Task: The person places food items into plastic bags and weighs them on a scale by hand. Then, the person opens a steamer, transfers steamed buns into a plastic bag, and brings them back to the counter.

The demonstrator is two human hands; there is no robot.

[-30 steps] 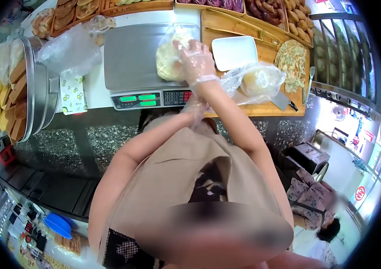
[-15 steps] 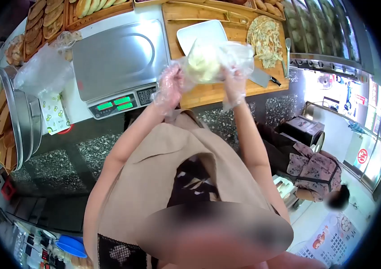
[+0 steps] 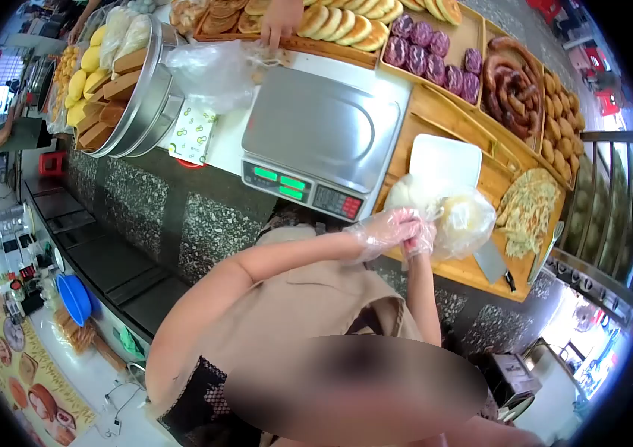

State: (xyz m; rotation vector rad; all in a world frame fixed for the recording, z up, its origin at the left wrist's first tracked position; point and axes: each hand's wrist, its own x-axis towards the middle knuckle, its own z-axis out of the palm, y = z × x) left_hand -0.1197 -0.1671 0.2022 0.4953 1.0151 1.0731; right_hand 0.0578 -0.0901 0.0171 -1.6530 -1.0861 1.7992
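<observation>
In the head view, my left hand and my right hand, both in clear plastic gloves, are together at the neck of a clear plastic bag. Their fingers are closed on the bag's gathered top. Something pale and yellowish, of a kind I cannot make out, fills the bag. A whitish bulge shows just beyond my fingers. Behind the bag lies a white rectangular tray on the wooden board. To the right are a cut-up flatbread and a knife.
A digital scale stands left of the board. Another person's hand reaches over the flat cakes, near a loose plastic bag. Purple wrapped items, sausages and a large steel steamer line the counter.
My hands have come together, closing round the bag's neck. The view has swung left, bringing more food trays into sight. Another person's hand has appeared at the far side.
</observation>
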